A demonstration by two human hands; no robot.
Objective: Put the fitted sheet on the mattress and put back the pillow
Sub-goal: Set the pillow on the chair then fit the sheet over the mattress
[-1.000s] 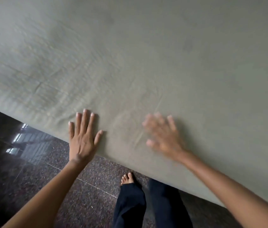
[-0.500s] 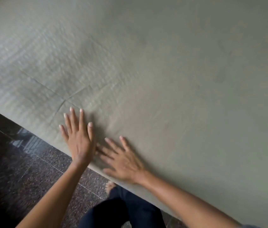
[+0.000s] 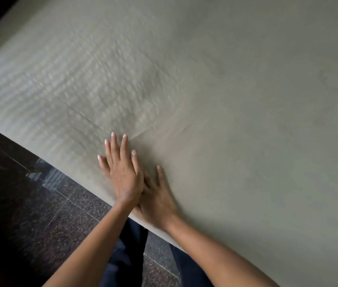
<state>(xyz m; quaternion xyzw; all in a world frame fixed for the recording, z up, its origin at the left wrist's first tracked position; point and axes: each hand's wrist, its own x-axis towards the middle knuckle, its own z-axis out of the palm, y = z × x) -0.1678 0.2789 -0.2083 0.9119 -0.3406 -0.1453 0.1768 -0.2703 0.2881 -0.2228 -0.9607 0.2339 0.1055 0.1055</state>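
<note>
Across almost the whole view: fitted sheet (image 3: pixel 236 96), pale grey-green woven cloth, matte, lying flat over the mattress (hidden under it) and running over the near edge. Reads as the smoothing step: the sheet looks on, the pillow is not in view, so the second half of the task looks undone. Next move likely calls for flat-palm sweeps outward from the edge, with light pressure so the cloth slides rather than bunches, then a check of the corners, which are out of frame. Lower left: floor (image 3: pixel 29 204), dark polished speckled stone tile, thin grout lines, glossy reflection. Below the bed edge: trouser legs (image 3: pixel 126 255), dark navy, soft fabric. Left hand (image 3: pixel 122 177) flat on the sheet near the edge, grip spread, fingers straight, holding nothing. It partly overlaps the fingers of the right hand (image 3: pixel 159 199), also flat, grip spread and pressed to the cloth, pinching nothing. Smallest: fold creases (image 3: pixel 141 134) just past the left fingertips, straight lines meeting at an angle. Faint ribbed texture to their left, partly blurred.
</note>
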